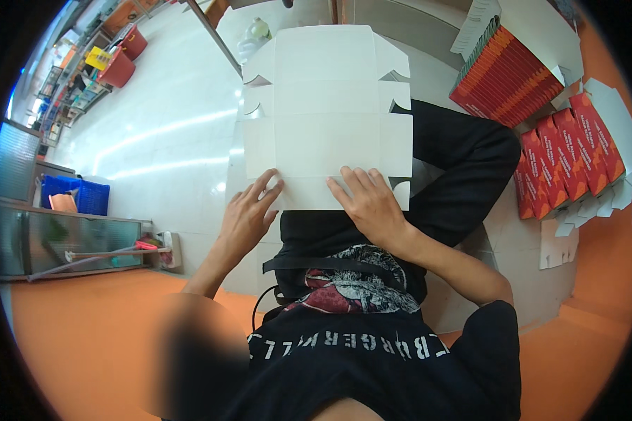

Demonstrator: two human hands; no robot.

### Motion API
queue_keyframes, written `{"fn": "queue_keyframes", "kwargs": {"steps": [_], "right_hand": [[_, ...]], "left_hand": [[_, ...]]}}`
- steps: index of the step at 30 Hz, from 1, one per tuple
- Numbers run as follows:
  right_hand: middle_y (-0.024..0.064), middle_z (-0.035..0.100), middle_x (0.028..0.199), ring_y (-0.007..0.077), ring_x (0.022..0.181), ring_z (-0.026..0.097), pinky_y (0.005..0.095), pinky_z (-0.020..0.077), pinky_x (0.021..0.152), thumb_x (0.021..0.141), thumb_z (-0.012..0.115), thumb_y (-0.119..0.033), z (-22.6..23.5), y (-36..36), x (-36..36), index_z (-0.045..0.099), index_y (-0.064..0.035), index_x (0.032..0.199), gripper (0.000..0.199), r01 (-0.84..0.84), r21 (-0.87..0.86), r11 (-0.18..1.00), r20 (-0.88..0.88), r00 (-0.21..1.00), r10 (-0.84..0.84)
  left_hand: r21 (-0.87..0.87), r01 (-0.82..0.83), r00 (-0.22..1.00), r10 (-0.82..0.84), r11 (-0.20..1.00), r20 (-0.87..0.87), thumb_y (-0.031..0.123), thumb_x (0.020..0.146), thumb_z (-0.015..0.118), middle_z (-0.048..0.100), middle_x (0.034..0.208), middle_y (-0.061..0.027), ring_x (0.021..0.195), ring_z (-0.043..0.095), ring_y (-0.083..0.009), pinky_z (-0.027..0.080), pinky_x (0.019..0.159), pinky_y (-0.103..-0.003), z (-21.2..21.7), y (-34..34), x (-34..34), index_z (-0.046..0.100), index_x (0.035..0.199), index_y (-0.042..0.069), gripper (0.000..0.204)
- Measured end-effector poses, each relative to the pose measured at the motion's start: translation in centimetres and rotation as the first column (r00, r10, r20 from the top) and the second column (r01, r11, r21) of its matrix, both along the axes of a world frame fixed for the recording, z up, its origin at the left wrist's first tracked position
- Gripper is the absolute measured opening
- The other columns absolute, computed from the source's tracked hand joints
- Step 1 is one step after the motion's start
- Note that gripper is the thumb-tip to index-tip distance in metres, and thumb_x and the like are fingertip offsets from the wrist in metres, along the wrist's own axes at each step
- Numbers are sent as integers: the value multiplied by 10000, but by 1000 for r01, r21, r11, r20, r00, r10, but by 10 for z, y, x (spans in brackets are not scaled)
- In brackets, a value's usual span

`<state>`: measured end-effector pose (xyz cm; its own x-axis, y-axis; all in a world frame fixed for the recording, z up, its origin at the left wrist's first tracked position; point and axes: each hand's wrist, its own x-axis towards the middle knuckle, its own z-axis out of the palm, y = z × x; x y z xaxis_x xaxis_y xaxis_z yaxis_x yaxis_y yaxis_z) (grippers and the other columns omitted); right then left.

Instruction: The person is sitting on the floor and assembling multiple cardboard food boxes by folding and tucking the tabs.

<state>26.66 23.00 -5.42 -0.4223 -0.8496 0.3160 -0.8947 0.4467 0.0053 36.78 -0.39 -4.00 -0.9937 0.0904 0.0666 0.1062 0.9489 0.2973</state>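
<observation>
Both hands, left and right, press spread fingers on an unfolded white carton blank.

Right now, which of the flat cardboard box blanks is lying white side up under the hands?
The unfolded blank on the person's lap, under both hands. The other blanks are stacked or leaning at right, showing red-orange printed faces.

I've got open white floor to the left of the flat white carton blank, so the left hand has free sweep that way. Right side's tight: raised knee in black trousers sits just beside the blank's right edge, w/ stacks of red flat cartons and a second row beyond it. Right hand lies on the blank's near edge. Far left, mop and blue crate, well apart.
</observation>
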Motion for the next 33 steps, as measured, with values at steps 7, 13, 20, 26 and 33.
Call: {"fn": "queue_keyframes", "kwargs": {"steps": [7,13,20,26,33], "right_hand": [[203,532,1092,311,1016,522,394,400,951,736,545,-56,1,-3,-1,573,40,1111,388,-84,21,996,5,996,84],[240,525,1174,336,1069,518,411,378,979,775,526,-117,2,-3,-2,534,49,1161,421,-83,148,985,10,997,82],[264,535,1154,335,998,535,394,416,929,762,509,-53,10,-6,3,532,66,1163,419,-102,144,984,-11,994,105],[225,568,1074,299,915,559,369,460,849,746,519,-43,28,-8,-1,540,44,1104,369,-117,121,986,112,988,103],[199,598,733,385,730,589,441,472,683,695,538,28,55,-17,-53,510,0,891,199,-253,20,967,505,838,209]], "left_hand": [[-328,-62,998,48,943,-50,95,724,665,408,1347,-102,1161,445,-264,339,932,-489,2,21,5,498,1207,46,514],[-411,-15,986,-55,912,-160,120,723,611,421,1257,-198,1187,398,-326,336,949,-487,-10,35,-17,504,1160,3,465],[-256,145,988,-154,956,-15,69,668,623,469,1202,-186,1159,438,-292,404,921,-342,-2,37,-22,533,1064,-64,427],[-65,201,977,-194,978,89,-10,615,605,566,1044,-171,1009,553,-300,441,876,-364,15,24,-35,575,1011,-38,398],[165,275,930,-305,947,204,-18,700,598,659,770,-168,756,634,-325,502,710,-380,37,-7,-83,692,849,36,184]]}}
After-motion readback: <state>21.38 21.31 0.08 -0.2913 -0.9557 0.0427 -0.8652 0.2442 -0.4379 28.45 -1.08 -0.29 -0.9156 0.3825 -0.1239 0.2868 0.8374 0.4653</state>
